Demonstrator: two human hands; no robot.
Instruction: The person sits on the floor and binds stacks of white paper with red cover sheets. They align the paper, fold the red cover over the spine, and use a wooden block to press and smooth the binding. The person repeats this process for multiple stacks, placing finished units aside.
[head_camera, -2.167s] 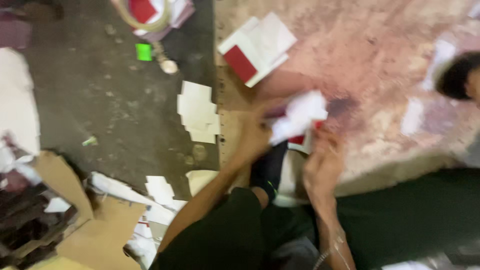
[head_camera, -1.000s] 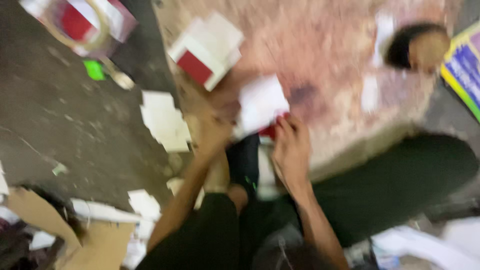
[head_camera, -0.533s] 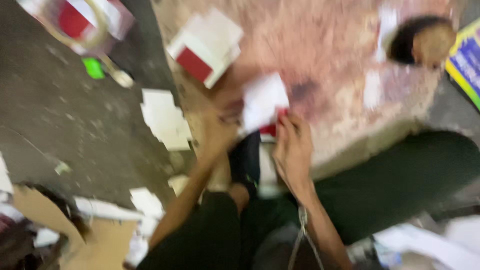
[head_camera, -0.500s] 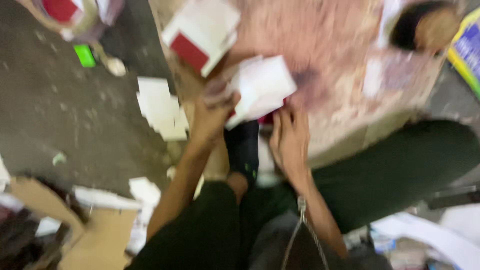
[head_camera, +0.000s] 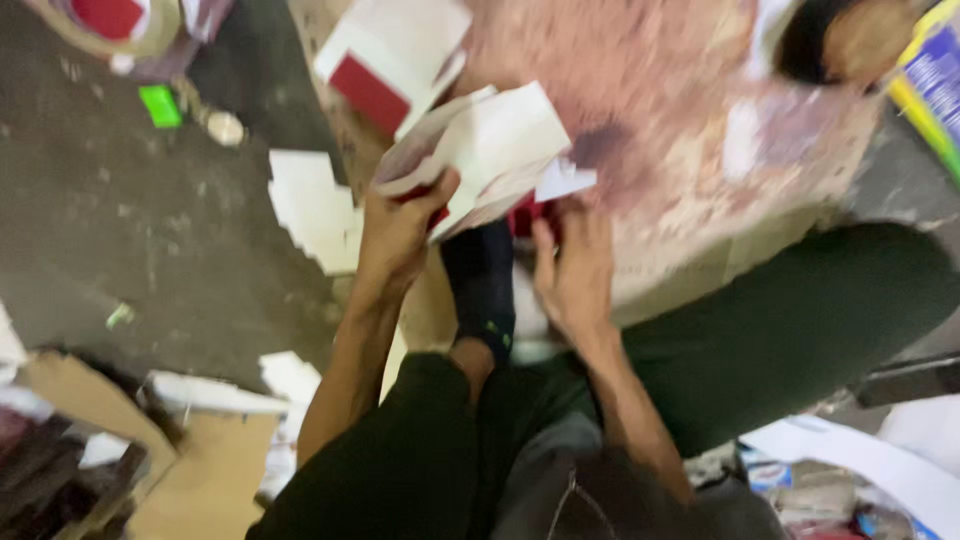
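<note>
Two bare hands work a white folded card sheet (head_camera: 480, 150) held just above the pinkish mat (head_camera: 660, 90). Left hand (head_camera: 400, 235) has its fingers clamped on the sheet's near-left edge; right hand (head_camera: 572, 270) lies beneath its right side, fingers too blurred to tell. With only that one-edge grip, the sheet could sag or tear, or slide onto the red-and-white flat boxes (head_camera: 385, 60) farther left.

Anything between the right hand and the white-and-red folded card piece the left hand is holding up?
Nothing visible. The left hand grips the white-and-red folded card piece from below; the right hand sits just under its right edge, fingertips near a small white flap. Blur hides whether they touch.
</note>
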